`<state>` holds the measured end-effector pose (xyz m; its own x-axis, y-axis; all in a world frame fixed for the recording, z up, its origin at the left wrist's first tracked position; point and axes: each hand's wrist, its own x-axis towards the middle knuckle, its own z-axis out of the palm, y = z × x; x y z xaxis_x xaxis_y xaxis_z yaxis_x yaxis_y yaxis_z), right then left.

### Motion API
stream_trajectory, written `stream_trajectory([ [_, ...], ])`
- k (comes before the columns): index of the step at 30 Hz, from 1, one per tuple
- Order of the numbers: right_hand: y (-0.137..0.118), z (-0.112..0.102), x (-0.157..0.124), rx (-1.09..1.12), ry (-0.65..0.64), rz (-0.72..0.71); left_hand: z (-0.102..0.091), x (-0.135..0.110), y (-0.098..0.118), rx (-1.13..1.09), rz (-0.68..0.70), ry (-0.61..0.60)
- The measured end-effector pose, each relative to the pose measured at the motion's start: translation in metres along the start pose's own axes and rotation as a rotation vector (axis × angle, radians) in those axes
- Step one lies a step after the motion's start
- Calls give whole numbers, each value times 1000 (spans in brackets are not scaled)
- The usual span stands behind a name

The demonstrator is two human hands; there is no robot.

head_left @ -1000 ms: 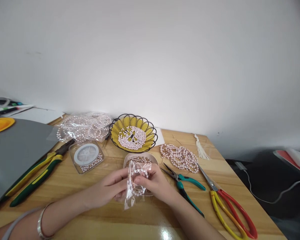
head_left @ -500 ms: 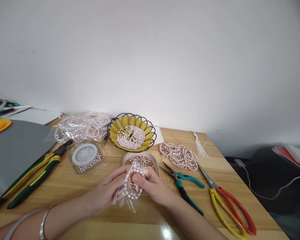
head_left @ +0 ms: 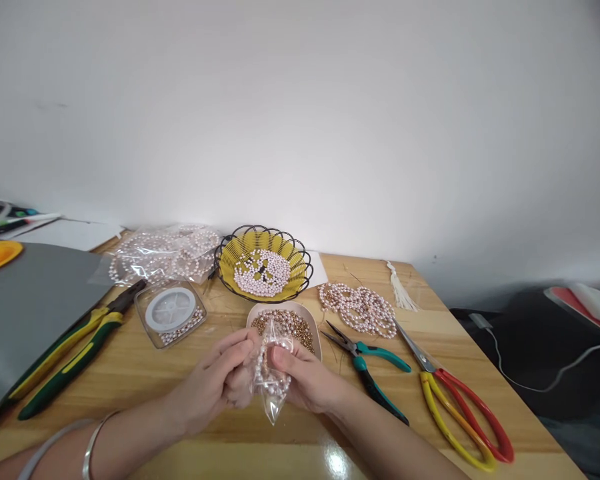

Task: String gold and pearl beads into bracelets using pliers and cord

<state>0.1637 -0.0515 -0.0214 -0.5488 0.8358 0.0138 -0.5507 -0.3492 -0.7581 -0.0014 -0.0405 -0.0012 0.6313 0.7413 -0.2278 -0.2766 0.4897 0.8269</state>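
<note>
Between my hands, low over the front of the table, is a small clear plastic bag (head_left: pixel 273 390) with a pearl bead bracelet inside. My right hand (head_left: pixel 307 373) is closed on the bag's right side, thumb pressed over the beads. On the other side my left hand (head_left: pixel 225 373) pinches the bag's left edge with curled fingers. Just behind the hands stands a pale square dish (head_left: pixel 316 327) of gold and pink beads, its front partly hidden by them.
Behind the dish sits a yellow basket (head_left: pixel 300 267) of pink beads. Teal pliers (head_left: pixel 363 363), scissors (head_left: pixel 435 377) and bead strands (head_left: pixel 360 310) lie right. Green-yellow pliers (head_left: pixel 75 353), a clear box with a thread spool (head_left: pixel 170 310) and a bag of pearls (head_left: pixel 163 253) lie left.
My left hand has drawn a little left, its fingers curling tighter on the bag's edge. The bag has turned more upright in my right hand.
</note>
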Motion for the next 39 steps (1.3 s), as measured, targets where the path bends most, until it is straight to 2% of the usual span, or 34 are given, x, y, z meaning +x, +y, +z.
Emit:
stream_trajectory([
  [3,-2,-1,-2,-19,25,-1,-4,1,3,-28,16,-71],
  [10,-7,-7,-3,-159,182,-26,-10,7,7,177,56,-23],
  [16,-14,-13,-3,-312,273,-45,-8,7,4,167,7,-22],
  [20,-16,-13,-1,-374,263,-63,-7,6,2,28,-64,37],
  [24,-19,-13,-1,-424,228,-95,-2,5,7,-74,-127,-157],
  [26,-20,-11,-2,-436,197,-111,0,5,8,-76,-125,-207],
  [32,-22,-4,-5,-489,48,-86,-3,6,5,48,20,-130],
  [34,-22,-4,-5,-494,36,-58,-5,6,4,72,-6,-151],
  [37,-21,-5,-4,-497,74,-67,-4,5,4,7,-76,-193],
  [39,-21,-7,-5,-455,68,-54,-3,4,5,-34,-76,-216],
])
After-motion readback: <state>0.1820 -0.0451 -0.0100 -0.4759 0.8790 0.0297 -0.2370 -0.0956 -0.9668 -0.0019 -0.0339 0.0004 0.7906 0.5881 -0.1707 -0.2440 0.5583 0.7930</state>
